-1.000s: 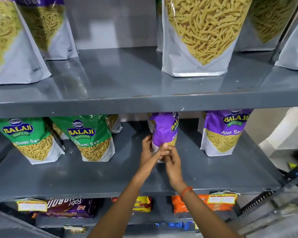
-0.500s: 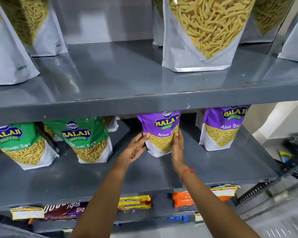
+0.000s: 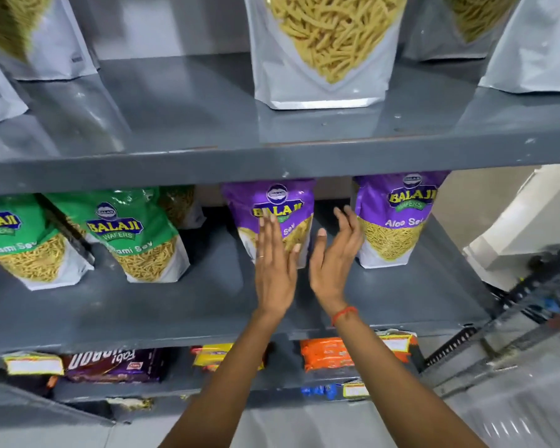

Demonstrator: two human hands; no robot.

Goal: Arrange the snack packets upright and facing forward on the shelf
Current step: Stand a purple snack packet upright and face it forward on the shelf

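A purple Aloo Sev packet (image 3: 272, 205) stands upright, front label forward, in the middle of the grey middle shelf (image 3: 175, 305). My left hand (image 3: 275, 263) is flat and open in front of its lower part. My right hand (image 3: 333, 257), with an orange wrist thread, is open just right of the packet and holds nothing. A second purple packet (image 3: 395, 221) stands upright to the right. Two green packets (image 3: 136, 234) (image 3: 20, 240) stand facing forward on the left, with another packet partly hidden behind them.
The upper shelf (image 3: 272, 156) carries large white sev pouches (image 3: 324, 53). Below, flat biscuit packs (image 3: 114, 367) and orange packs (image 3: 327, 354) lie on the lower shelf. A metal rack edge (image 3: 498, 334) sits at the right.
The purple packet was turned from side-on to face forward and set upright. Both hands have since come off its sides and drawn back, open, in front of it.
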